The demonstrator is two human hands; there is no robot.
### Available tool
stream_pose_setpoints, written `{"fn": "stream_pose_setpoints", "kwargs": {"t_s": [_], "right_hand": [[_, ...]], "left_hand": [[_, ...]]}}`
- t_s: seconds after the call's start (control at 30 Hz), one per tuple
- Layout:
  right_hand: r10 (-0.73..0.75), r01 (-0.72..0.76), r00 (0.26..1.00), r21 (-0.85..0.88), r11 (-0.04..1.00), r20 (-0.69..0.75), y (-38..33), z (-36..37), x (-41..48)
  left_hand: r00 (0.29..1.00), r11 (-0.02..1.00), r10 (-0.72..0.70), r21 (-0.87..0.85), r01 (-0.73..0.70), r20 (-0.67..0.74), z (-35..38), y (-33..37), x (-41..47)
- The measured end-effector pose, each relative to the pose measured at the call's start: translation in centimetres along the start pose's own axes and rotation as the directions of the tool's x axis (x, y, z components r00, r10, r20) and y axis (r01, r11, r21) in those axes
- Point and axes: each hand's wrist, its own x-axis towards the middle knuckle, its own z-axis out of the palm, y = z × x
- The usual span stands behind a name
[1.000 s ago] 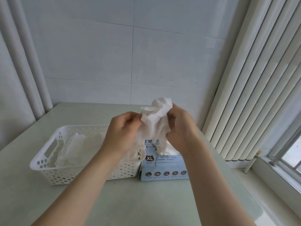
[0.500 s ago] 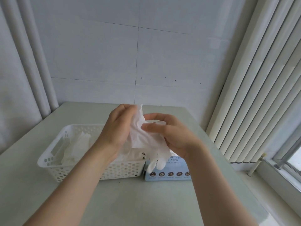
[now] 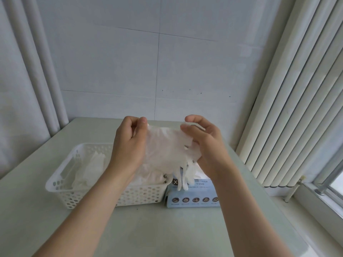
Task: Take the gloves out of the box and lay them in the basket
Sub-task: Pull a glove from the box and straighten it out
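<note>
A thin white glove [image 3: 167, 151] is stretched in the air between my two hands, its fingers dangling down over the box. My left hand [image 3: 130, 145] pinches its left edge and my right hand [image 3: 204, 147] grips the right edge. Below them the light-blue glove box [image 3: 196, 195] lies on the table, marked XL, its top partly hidden by my right hand. To the left of it stands a white perforated basket [image 3: 61, 186] with several white gloves [image 3: 91, 169] lying inside.
The pale green table [image 3: 157, 230] carries the basket and box side by side. A white tiled wall rises behind it. White pipes stand at the back left, and a ribbed radiator and window sill are on the right.
The crumpled glove has been pulled apart and spread flat between my hands, which have moved away from each other. The camera has shifted slightly.
</note>
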Motion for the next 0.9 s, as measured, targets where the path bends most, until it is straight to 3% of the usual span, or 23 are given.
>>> {"fn": "stream_pose_setpoints", "kwargs": {"t_s": [0.17, 0.3, 0.47, 0.63, 0.8, 0.9], "right_hand": [[-0.013, -0.011, 0.997, -0.296, 0.955, -0.080, 0.0, -0.4, 0.1], [0.072, -0.041, 0.995, -0.412, 0.910, 0.062, -1.3, -0.1, -0.8], [0.072, 0.067, 0.976, -0.594, 0.802, 0.206, -1.7, 0.6, -1.3], [0.042, 0.009, 0.997, -0.596, 0.803, 0.072, -2.0, 0.2, -1.1], [0.152, -0.057, 0.984, -0.640, 0.766, 0.095, -2.5, -0.2, -1.5], [0.127, -0.069, 0.988, -0.485, 0.872, 0.088, -2.4, -0.6, -1.0]], "left_hand": [[0.994, 0.997, 0.070, 0.028, -0.073, 0.078, -0.3, 0.8, -0.2], [0.989, 0.996, 0.090, -0.006, -0.090, 0.115, -0.2, 1.3, -0.5], [0.979, 0.990, 0.138, -0.017, -0.137, 0.152, -0.7, 1.7, -0.3], [0.966, 0.972, 0.208, 0.082, -0.222, 0.155, -1.4, 1.9, -0.2], [0.957, 0.940, 0.262, 0.190, -0.282, 0.125, -1.3, 2.2, -0.2], [0.965, 0.928, 0.247, 0.263, -0.263, 0.090, -1.1, 2.3, -0.5]]}}
